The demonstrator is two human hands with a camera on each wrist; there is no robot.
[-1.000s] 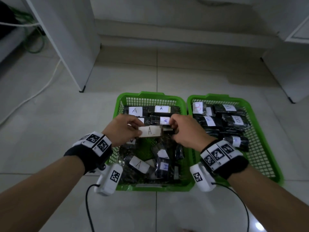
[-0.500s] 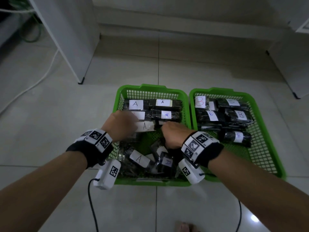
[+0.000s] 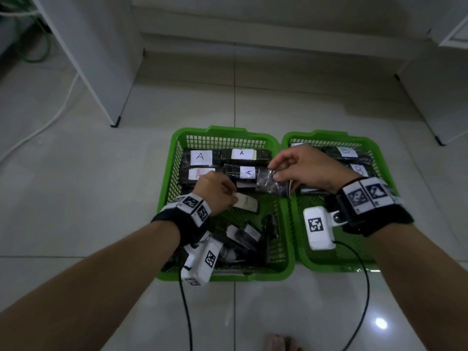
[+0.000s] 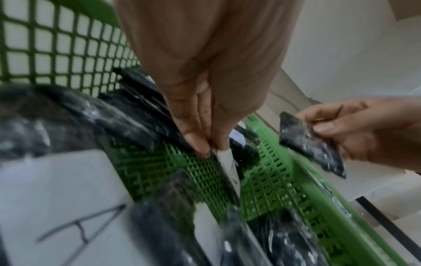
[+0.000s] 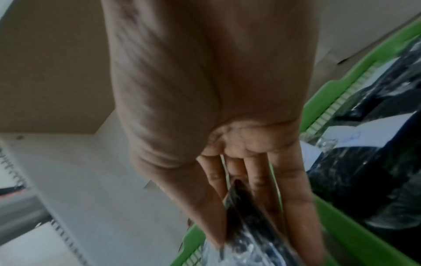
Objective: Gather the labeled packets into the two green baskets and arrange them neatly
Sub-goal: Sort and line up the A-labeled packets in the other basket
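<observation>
Two green baskets sit side by side on the floor. The left basket [image 3: 174,158] holds black packets labelled A [image 3: 200,157], rowed at the back and loose at the front. The right basket [image 3: 379,158] holds packets labelled B [image 3: 359,171]. My left hand [image 3: 229,196] pinches the edge of an A-labelled packet [image 3: 247,202] low in the left basket; in the left wrist view the fingertips [image 4: 200,149] grip that packet [image 4: 227,165]. My right hand [image 3: 276,171] holds a dark packet [image 3: 272,184] above the two baskets' shared rims, label hidden; in the right wrist view that packet [image 5: 243,207] shows between thumb and fingers.
White furniture legs [image 3: 115,122] stand on the tiled floor to the back left, with a white cable [image 3: 50,120] beside them. Another white unit [image 3: 430,102] stands at the back right. A wall step [image 3: 253,34] runs behind the baskets. A foot [image 3: 281,343] shows at the bottom edge.
My right hand has let go of the A packet, picked a dark packet out of the left basket and lifted it rightward. My left hand lowered the A packet into the basket.
</observation>
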